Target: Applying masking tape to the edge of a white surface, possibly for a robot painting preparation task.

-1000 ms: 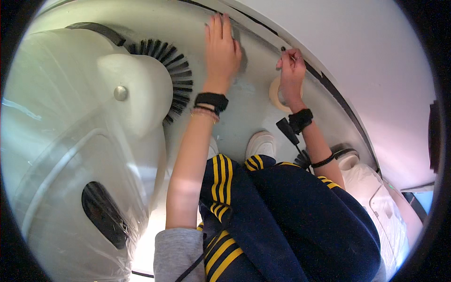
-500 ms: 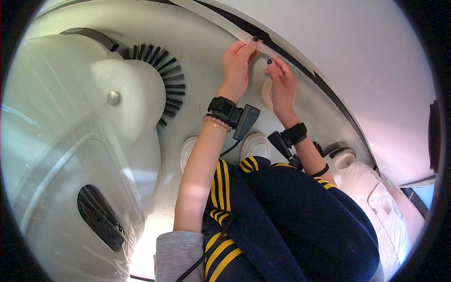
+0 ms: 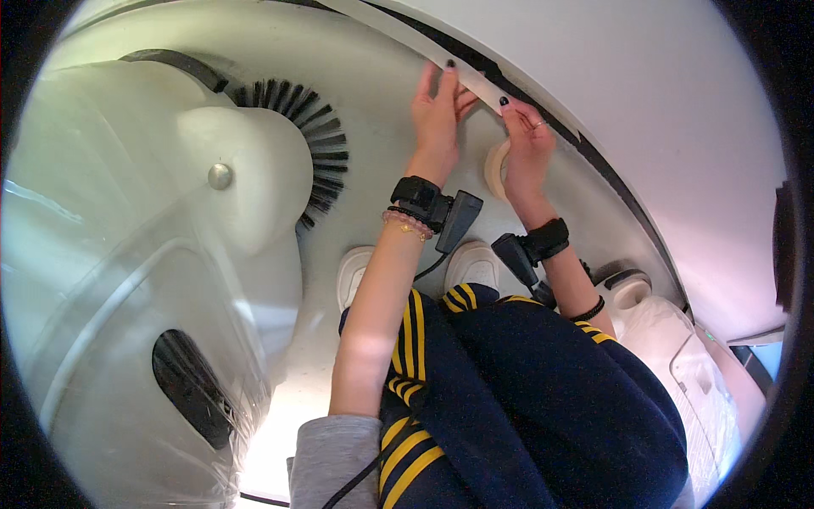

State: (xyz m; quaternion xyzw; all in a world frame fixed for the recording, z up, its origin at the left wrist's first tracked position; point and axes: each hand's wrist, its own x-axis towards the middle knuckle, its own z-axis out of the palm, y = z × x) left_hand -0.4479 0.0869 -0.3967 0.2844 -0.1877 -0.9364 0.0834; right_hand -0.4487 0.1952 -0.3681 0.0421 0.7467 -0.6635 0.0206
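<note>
A long pale tape strip [image 3: 398,36] runs along the dark edge of the white panel at the top. My left hand [image 3: 437,114] holds the strip, its thumb on top and some fingers showing beyond the strip's near side. Just right of it, my right hand [image 3: 530,148] pinches the strip's lower end between thumb and forefinger. Beside the right palm is a cream tape roll [image 3: 494,170], partly covered by that hand. Whether the roll rests on the floor or hangs from the hand, I cannot tell.
At left stands a large white machine [image 3: 246,144] with a black bristle brush [image 3: 326,157] and clear plastic film. The curved white panel [image 3: 644,93] bounds the right side. Another film-wrapped white machine [image 3: 678,348] is at lower right. My white shoes [image 3: 472,263] are below my hands.
My right hand has come up to the strip and now pinches its end. My left thumb has slid a little left along the strip. The whole view has shifted slightly.
</note>
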